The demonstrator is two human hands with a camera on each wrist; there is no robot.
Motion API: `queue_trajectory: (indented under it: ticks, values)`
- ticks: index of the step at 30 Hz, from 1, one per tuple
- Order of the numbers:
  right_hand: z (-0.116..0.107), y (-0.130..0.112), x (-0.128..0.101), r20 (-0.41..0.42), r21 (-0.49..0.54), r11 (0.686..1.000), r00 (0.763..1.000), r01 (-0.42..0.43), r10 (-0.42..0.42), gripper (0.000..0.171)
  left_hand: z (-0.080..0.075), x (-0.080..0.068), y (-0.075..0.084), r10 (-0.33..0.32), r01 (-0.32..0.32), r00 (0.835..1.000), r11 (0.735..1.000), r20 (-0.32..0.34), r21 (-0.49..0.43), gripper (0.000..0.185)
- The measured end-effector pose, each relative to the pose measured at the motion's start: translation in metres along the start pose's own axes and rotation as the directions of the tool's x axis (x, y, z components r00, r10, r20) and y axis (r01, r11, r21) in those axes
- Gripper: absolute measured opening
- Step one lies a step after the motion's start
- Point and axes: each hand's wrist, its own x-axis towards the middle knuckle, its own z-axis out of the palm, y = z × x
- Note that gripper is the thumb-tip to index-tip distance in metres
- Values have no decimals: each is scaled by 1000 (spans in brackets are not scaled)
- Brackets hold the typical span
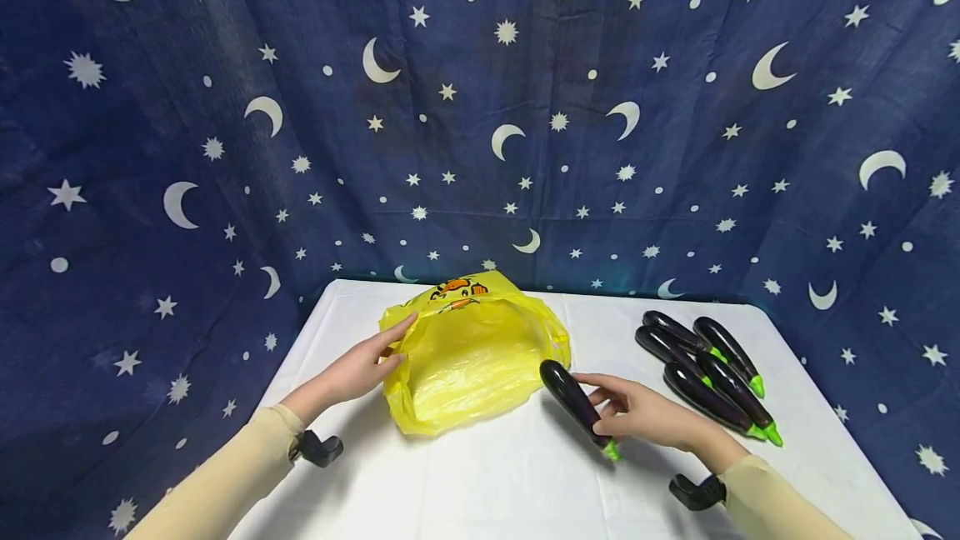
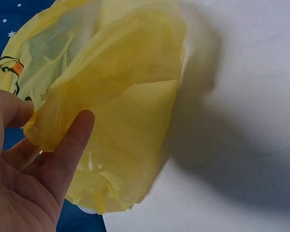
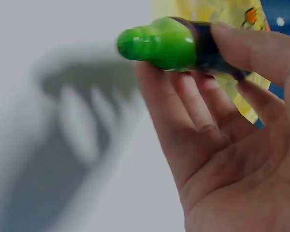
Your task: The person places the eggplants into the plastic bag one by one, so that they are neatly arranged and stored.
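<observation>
The left hand [image 1: 365,367] reached forward with thumb and fingers pinching the rim of the yellow bag [image 1: 472,352], which lay open mid-table. The right hand [image 1: 643,417] gripped an eggplant [image 1: 576,399] near its green stem, its dark tip pointing to eleven o'clock, just beside the bag. The bag's orange print showed no readable words. At three o'clock lay four more eggplants [image 1: 708,369] on the white table [image 1: 495,482].

Yellow bag [image 1: 472,357], orange print; dark-purple aubergine [image 1: 573,398], green stem; white table [image 1: 525,482].
</observation>
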Motion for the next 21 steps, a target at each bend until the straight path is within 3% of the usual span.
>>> queue_trajectory:
  ticks: [4,10,16,21]
  values:
    - [15,-13,26,9,96,994,999,46,-47,76,0,0,2,2,-2,1000,1000,-7,-8,73]
    - [36,-28,65,18,174,983,998,51,-55,77,1,1,3,17,-18,1000,1000,-25,-14,76]
    - [57,-39,102,10,206,978,1000,6,-9,75,2,1,3,5,-6,999,1000,-34,-11,75]
    - [72,-45,132,5,293,956,1000,-25,24,72,4,2,3,27,-27,998,1000,-54,4,75]
